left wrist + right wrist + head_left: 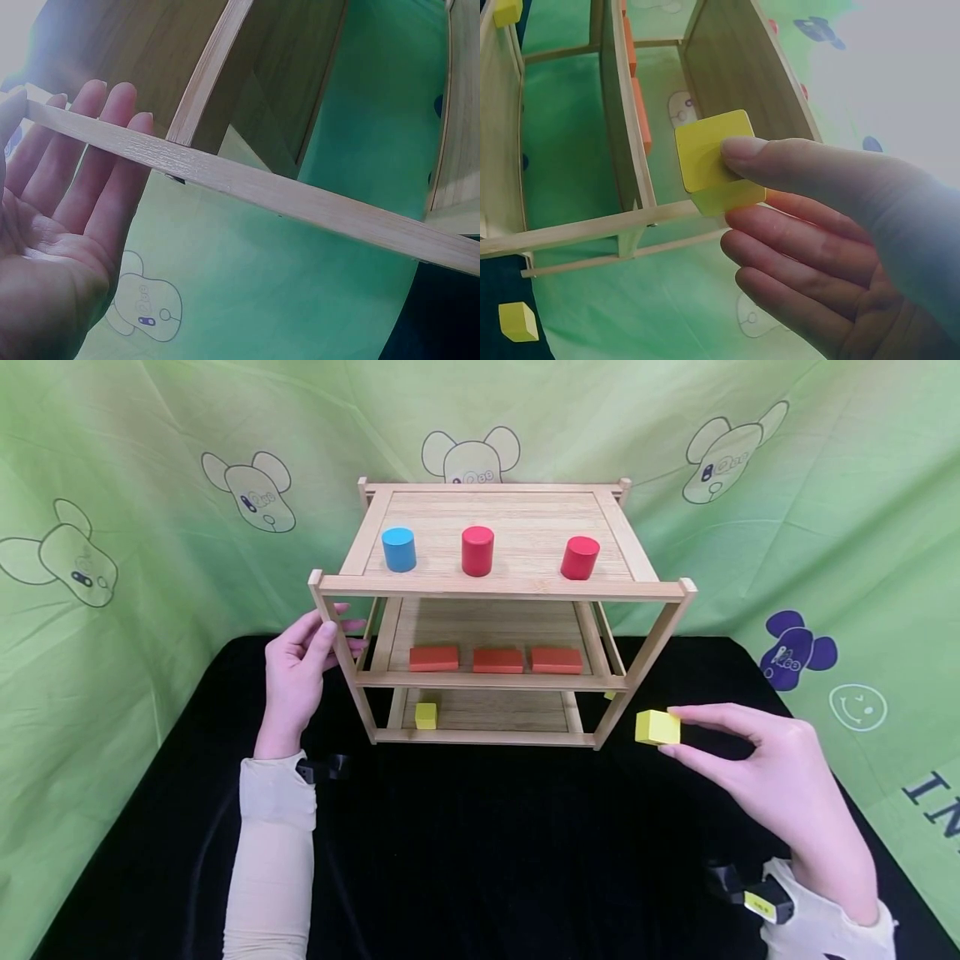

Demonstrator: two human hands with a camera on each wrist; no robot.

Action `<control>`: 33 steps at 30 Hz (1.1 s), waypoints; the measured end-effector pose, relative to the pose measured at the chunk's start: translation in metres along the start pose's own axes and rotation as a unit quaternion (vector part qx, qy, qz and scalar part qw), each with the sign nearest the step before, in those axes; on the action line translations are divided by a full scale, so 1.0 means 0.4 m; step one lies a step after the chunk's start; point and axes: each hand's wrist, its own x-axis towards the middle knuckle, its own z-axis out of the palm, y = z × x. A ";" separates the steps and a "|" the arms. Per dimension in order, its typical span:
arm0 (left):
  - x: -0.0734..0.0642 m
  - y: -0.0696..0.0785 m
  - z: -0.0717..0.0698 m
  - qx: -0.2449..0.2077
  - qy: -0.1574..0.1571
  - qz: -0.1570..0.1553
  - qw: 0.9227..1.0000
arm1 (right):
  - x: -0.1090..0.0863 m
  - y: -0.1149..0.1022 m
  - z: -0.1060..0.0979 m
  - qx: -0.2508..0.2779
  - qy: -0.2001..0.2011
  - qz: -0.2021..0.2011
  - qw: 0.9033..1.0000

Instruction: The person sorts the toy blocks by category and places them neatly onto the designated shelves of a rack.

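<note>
A three-tier wooden shelf (502, 587) stands in the middle of the head view. My left hand (296, 672) holds its front left post (262, 187), thumb on the near side and fingers reaching behind. To the right of the shelf, my right hand (780, 768) pinches a yellow cube (657, 727) between thumb and fingers, in the air. Another yellow cube (426, 716) sits at the left of the bottom tier. A third yellow cube (517, 322) lies on the black cloth beside the shelf, mostly hidden behind a post in the head view.
On the top tier stand a blue cylinder (399, 550) and two red cylinders, one central (477, 552) and one on the right (581, 558). Three red-orange blocks (498, 661) line the middle tier. Black cloth (480, 852) covers the table; a green printed curtain (150, 410) hangs behind.
</note>
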 end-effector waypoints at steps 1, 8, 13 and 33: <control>0.000 0.000 0.000 -0.001 0.000 0.000 1.000 | 0.000 -0.001 0.001 0.000 -0.001 -0.001 1.000; 0.000 -0.002 -0.003 -0.003 -0.004 -0.001 1.000 | 0.001 -0.006 0.009 0.005 -0.013 0.003 1.000; 0.001 -0.004 -0.006 -0.004 -0.011 -0.001 1.000 | 0.003 -0.008 0.018 0.003 -0.024 -0.005 1.000; 0.003 0.000 -0.006 0.000 -0.012 0.000 1.000 | 0.009 -0.011 0.051 0.019 -0.046 -0.019 0.999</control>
